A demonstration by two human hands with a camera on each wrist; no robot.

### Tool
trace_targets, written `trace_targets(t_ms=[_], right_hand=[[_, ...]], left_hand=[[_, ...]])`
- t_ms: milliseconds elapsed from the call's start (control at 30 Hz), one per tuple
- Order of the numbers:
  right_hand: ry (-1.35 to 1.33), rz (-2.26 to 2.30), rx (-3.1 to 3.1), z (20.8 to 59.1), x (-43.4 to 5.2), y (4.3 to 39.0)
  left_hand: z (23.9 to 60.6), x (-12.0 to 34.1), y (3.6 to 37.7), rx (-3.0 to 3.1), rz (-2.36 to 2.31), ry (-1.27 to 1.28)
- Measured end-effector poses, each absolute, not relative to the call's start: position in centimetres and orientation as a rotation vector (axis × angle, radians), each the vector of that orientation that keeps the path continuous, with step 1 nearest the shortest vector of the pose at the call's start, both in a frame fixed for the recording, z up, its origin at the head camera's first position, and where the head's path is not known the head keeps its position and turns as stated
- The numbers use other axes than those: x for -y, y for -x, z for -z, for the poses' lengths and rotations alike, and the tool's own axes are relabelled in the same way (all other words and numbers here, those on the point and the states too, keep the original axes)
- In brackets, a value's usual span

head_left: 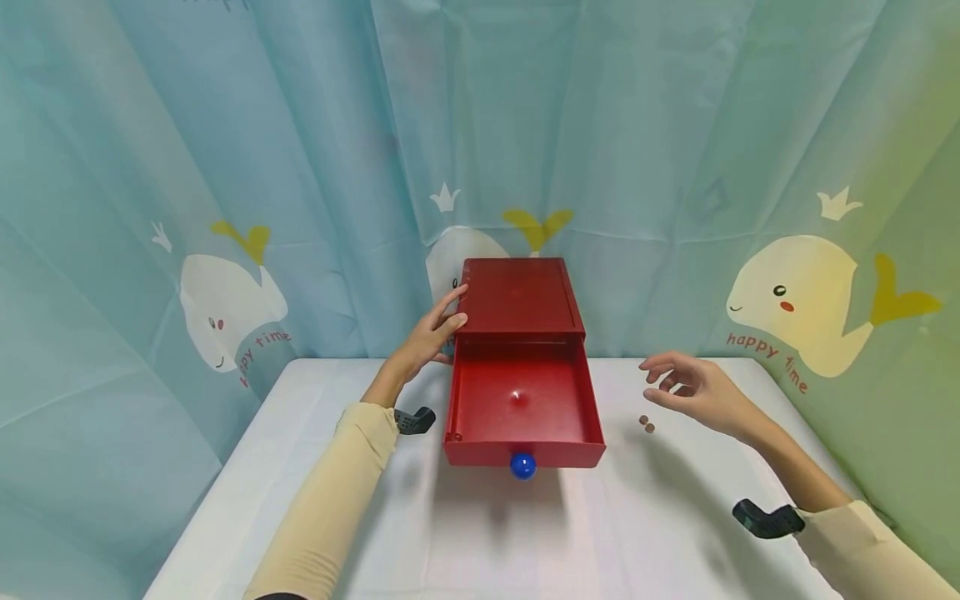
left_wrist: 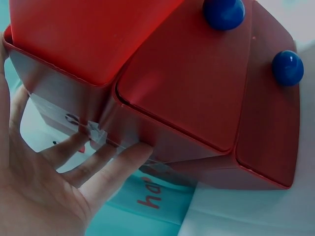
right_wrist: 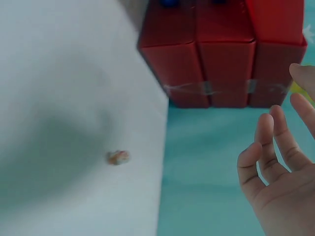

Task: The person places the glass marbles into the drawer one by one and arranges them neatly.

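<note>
A red drawer cabinet (head_left: 517,296) stands at the back of the table, its top drawer (head_left: 517,392) pulled out with a blue ball-shaped knob (head_left: 522,466). Nothing lies on the drawer's floor. My left hand (head_left: 431,337) rests against the cabinet's left side, fingers spread along the wall near the top front edge. In the left wrist view, two lower drawers with blue knobs (left_wrist: 288,68) show pushed in. Over the table right of the cabinet, my right hand (head_left: 693,387) hovers with loosely bent fingers and holds nothing. Two small brown round pieces (head_left: 647,424) lie below its fingertips.
The white table (head_left: 300,500) reaches back to a blue-green curtain (head_left: 637,125) printed with whales. The open drawer juts out toward the front, over the table. Clear tape (right_wrist: 206,88) runs across the cabinet's right side.
</note>
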State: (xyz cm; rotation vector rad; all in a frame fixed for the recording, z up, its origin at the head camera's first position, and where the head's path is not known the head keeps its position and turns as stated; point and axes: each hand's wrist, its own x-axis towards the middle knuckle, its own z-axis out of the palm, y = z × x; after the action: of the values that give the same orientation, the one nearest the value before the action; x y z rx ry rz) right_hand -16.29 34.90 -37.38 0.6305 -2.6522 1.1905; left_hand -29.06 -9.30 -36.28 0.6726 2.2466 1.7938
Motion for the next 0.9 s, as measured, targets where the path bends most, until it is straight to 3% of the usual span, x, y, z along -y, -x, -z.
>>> trace_targets(t_ms=[900], right_hand=[[-0.437,-1.152,2.789,45.6,-38.0,17.1]], left_hand=[[36.3,9.4,29.2,-2.241,-1.793,-0.695]])
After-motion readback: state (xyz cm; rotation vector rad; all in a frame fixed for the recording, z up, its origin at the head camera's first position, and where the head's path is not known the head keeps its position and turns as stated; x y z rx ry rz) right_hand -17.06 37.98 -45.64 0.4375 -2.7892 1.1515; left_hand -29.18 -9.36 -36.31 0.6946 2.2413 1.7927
